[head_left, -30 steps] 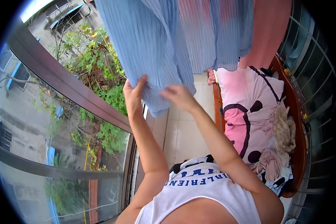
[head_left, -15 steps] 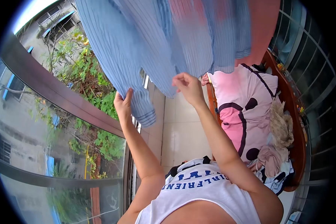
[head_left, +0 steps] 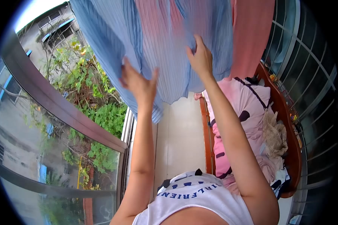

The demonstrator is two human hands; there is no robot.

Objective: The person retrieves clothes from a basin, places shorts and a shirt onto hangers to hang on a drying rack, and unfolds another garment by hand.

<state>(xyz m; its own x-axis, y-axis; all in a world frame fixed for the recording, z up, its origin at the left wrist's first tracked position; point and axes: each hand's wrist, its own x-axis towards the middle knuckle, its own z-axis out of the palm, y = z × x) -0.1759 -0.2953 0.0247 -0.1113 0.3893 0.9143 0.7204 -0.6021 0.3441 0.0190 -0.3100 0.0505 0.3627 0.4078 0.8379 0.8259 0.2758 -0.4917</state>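
A light-blue, finely striped long-sleeved garment hangs in front of me from above the view; its upper part is cut off. My left hand is raised before its left side, fingers spread and slightly blurred. The sleeve with its striped cuff hangs behind that hand. Higher and to the right, my right hand is up against the garment's front, thumb and fingers apart. Whether either hand touches the cloth I cannot tell. A salmon-pink cloth hangs behind on the right.
On the right stands a wooden bench with a pink patterned cushion, a beige lacy cloth and other crumpled clothes. A window frame runs along the left, with plants outside. Pale floor tiles lie below.
My left hand has let go of the sleeve, risen and spread its fingers. My right hand has moved up and right, its fingers opening. The garment has spread wider.
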